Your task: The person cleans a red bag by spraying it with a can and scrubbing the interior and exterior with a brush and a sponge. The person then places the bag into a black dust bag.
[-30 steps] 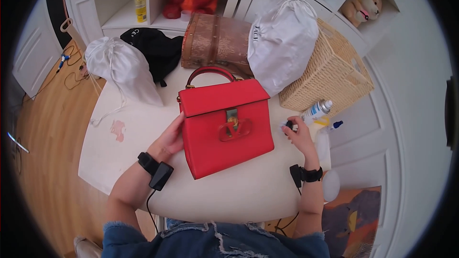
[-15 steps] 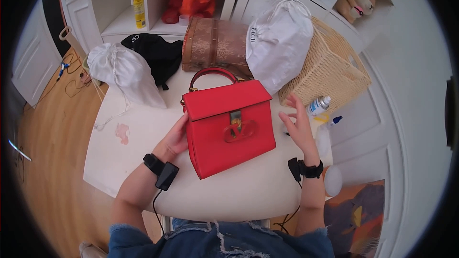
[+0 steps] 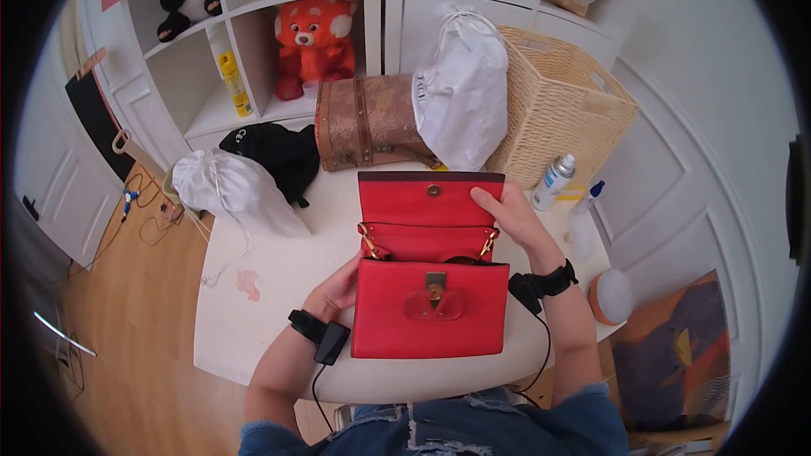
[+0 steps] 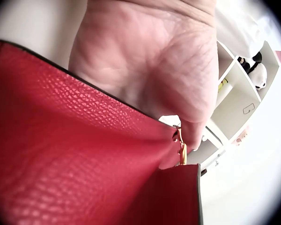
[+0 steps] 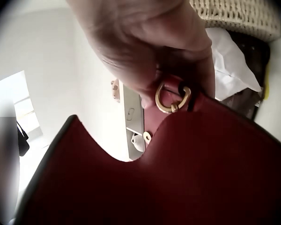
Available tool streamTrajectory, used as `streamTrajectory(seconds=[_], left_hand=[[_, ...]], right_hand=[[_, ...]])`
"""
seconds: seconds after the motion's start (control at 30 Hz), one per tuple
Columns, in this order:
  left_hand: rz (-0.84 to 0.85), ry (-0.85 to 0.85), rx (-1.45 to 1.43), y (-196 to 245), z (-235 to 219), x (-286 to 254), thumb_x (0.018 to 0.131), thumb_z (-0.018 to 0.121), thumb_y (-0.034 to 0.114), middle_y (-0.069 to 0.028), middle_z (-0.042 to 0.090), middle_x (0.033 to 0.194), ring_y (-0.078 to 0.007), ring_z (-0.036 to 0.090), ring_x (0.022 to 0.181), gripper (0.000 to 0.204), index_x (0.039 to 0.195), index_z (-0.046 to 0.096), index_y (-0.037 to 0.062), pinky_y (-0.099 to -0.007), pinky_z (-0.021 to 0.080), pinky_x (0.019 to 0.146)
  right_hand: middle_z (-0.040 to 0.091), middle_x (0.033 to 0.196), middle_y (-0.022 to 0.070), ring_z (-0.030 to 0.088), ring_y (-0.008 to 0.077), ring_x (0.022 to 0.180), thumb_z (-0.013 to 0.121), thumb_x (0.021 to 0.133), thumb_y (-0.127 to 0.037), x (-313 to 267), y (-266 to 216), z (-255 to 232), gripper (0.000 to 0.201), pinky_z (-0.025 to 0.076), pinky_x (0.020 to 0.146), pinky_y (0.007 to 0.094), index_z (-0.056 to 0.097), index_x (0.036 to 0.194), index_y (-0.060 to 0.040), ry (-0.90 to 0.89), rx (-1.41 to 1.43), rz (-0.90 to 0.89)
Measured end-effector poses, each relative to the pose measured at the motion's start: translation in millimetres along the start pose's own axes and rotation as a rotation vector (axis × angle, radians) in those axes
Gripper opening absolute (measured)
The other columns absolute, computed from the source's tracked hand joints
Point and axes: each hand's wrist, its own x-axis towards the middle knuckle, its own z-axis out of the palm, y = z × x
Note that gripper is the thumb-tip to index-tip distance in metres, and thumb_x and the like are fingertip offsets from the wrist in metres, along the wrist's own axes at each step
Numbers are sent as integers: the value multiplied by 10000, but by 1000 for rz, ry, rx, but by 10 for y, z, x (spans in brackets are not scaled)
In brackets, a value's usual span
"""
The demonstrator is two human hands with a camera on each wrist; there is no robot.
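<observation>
Red handbag upright at near middle of white table, flap raised to the far side, snap stud visible. Right hand pinches the flap's right edge, thumb on its inner face. Left hand touches the bag's left side; fingers mostly hidden, cannot tell whether curled. Spray can to the right; woven basket far right; white pouch far left.
</observation>
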Motion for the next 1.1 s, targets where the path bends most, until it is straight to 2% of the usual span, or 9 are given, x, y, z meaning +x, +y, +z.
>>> streamTrajectory(seconds=[0.07, 0.17, 0.23, 0.4, 0.5, 0.57, 0.7, 0.87, 1.1], left_hand=[[-28, 152, 161, -17, 52, -6, 981, 354, 545, -126, 463, 1406, -254, 487, 1264, 641, 1413, 380, 72, -402, 426, 1044], [8, -24, 12, 20, 144, 61, 969, 319, 592, -126, 416, 1448, -256, 449, 1300, 709, 1449, 326, 70, -417, 393, 1068], [45, 338, 159, 21, 371, 124, 964, 299, 611, -120, 373, 1479, -262, 395, 1340, 737, 1467, 290, 73, -432, 353, 1093], [397, 224, 432, 237, 699, 347, 967, 352, 582, -103, 302, 1520, -257, 310, 1387, 732, 1490, 235, 84, -411, 288, 1129], [285, 129, 460, 463, 553, 452, 979, 436, 491, -112, 421, 1445, -224, 449, 1292, 638, 1439, 341, 59, -375, 387, 1058], [19, 378, 825, 648, 445, 535, 978, 510, 389, -105, 584, 1272, -172, 589, 1117, 502, 1315, 491, 17, -316, 481, 936], [165, 470, 725, 662, 491, 780, 969, 544, 346, -101, 670, 1100, -147, 650, 970, 439, 1184, 578, -36, -282, 516, 857], [160, 579, 651, 591, 574, 809, 944, 572, 367, -135, 669, 1099, -182, 662, 969, 479, 1183, 572, -48, -297, 528, 860], [167, 524, 512, 504, 375, 797, 940, 571, 364, -134, 669, 1096, -204, 665, 970, 454, 1172, 577, -26, -345, 533, 867]], right_hand=[[684, 994, 42, 607, 70, 855, 571, 961, -186, 13, 146, -7, 259, 501, 756, 243, 649, 1097, 21, 59, 107, -1], [682, 1015, 52, 618, 88, 883, 557, 972, -220, 66, 217, -20, 291, 502, 779, 256, 638, 1124, 14, 63, 223, 99], [677, 1055, 63, 627, 104, 922, 550, 976, -247, 84, 195, -30, 310, 501, 806, 265, 637, 1130, 7, 38, 265, 189], [672, 1076, 75, 629, 123, 952, 550, 975, -253, 163, 314, -78, 324, 502, 823, 275, 631, 1140, 13, 19, 255, 166], [672, 1070, 78, 627, 135, 955, 553, 972, -269, 181, 375, -72, 343, 502, 827, 283, 625, 1146, 17, 5, 249, 150], [671, 1066, 78, 627, 141, 955, 557, 969, -280, 151, 356, -70, 354, 503, 826, 288, 623, 1147, 19, 24, 225, 124], [677, 985, 80, 639, 160, 909, 577, 951, -316, 28, 276, -112, 394, 503, 805, 290, 605, 1120, 39, 34, 73, 63], [539, 1119, 218, 552, 351, 1028, 662, 858, -245, -117, 444, -626, 468, 440, 889, 432, 494, 1178, 52, 952, -660, -249], [451, 1236, 242, 446, 409, 1170, 800, 678, -117, -36, 791, -1340, 846, 372, 1004, 426, 318, 1357, 35, 1100, -877, -172]])
